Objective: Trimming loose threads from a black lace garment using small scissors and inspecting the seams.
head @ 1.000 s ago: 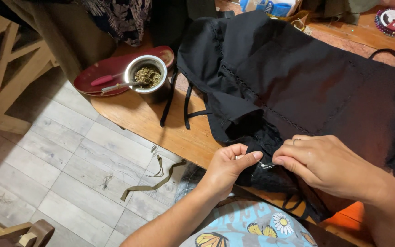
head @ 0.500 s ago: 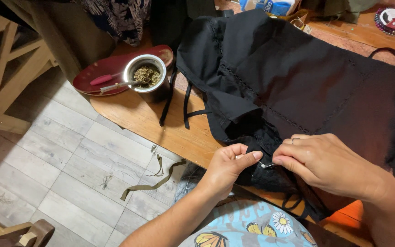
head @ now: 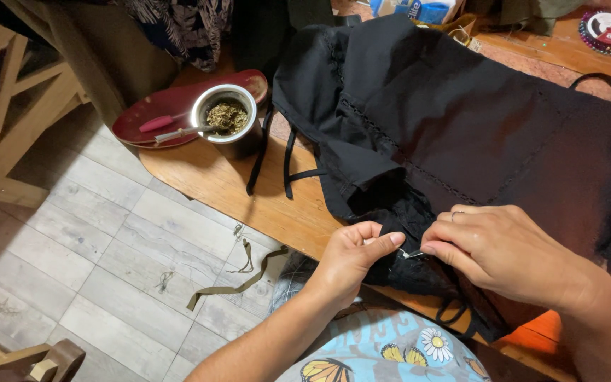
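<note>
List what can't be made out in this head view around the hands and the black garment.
- Small shiny item pinched between the left hand and right hand: too small to identify.
- Lace edge of the black garment: partly covered by both hands.
- Round colourful object: cut off by the top edge.
- Metal cup: its contents look like chopped greenish bits, not clearly identifiable.

Both forearms are seen bare to the edge of the view, with no sleeves, watch or bracelet on them. A thin silver-coloured ring is worn on one finger of the right hand. The left hand is unadorned. Below the arms, a light blue garment is worn, printed with orange butterflies, a white daisy and pale lettering.
</note>
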